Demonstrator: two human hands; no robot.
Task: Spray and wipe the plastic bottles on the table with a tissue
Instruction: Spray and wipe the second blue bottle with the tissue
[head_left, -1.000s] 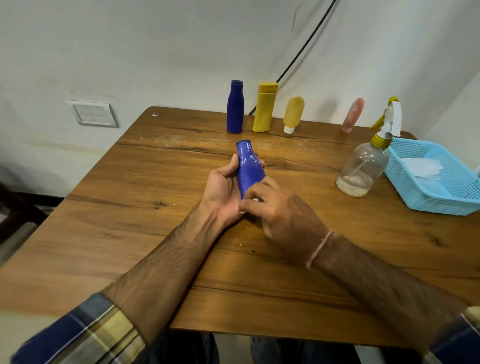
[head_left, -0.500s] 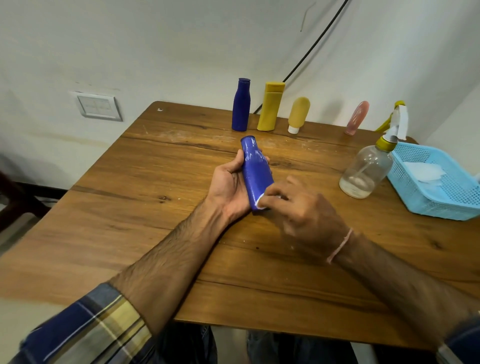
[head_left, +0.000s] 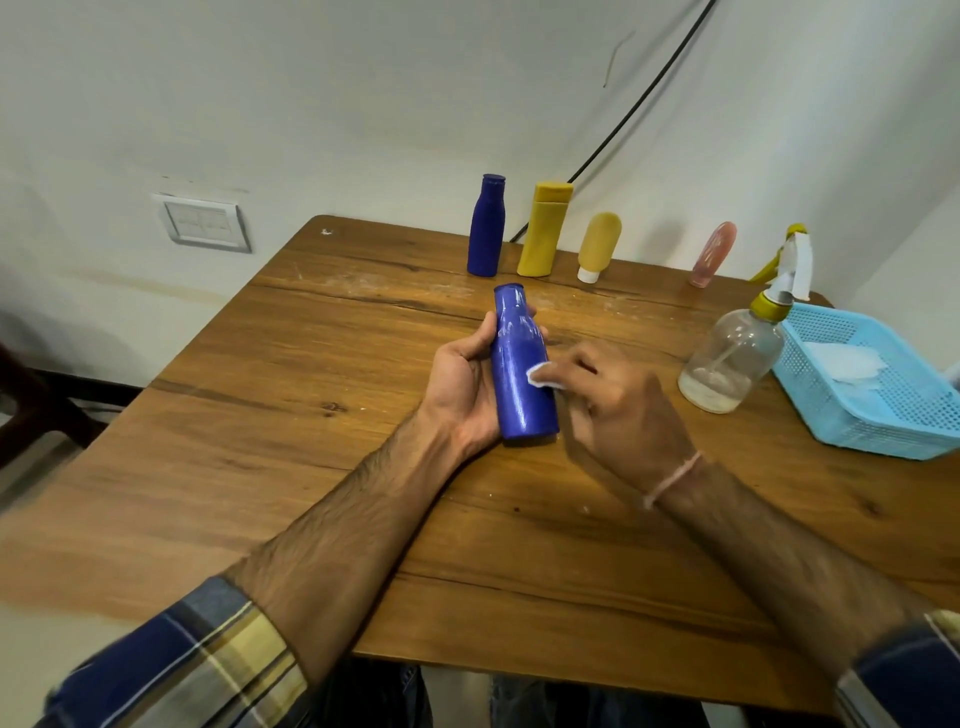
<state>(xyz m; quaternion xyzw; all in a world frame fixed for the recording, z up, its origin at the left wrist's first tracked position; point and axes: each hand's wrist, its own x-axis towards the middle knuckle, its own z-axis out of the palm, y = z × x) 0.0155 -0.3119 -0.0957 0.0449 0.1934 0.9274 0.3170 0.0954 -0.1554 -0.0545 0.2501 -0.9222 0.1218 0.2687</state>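
My left hand (head_left: 462, 384) grips a blue plastic bottle (head_left: 519, 369) lying tilted over the middle of the table, cap end pointing away from me. My right hand (head_left: 618, 400) pinches a small white tissue (head_left: 543, 375) against the bottle's right side. At the back of the table stand a second blue bottle (head_left: 485, 226), a yellow bottle (head_left: 544, 228), a yellow tube (head_left: 598, 247) on its white cap and a pink tube (head_left: 714, 254). A clear spray bottle (head_left: 732, 353) with a yellow collar stands to the right.
A light blue plastic basket (head_left: 883, 415) holding white tissues sits at the table's right edge, just beyond the spray bottle. The wooden table (head_left: 311, 415) meets the wall at the back. A black cable runs down the wall behind the bottles.
My right hand with the tissue has slid up along the blue bottle's side, from near its base to its middle. My left hand keeps the same hold.
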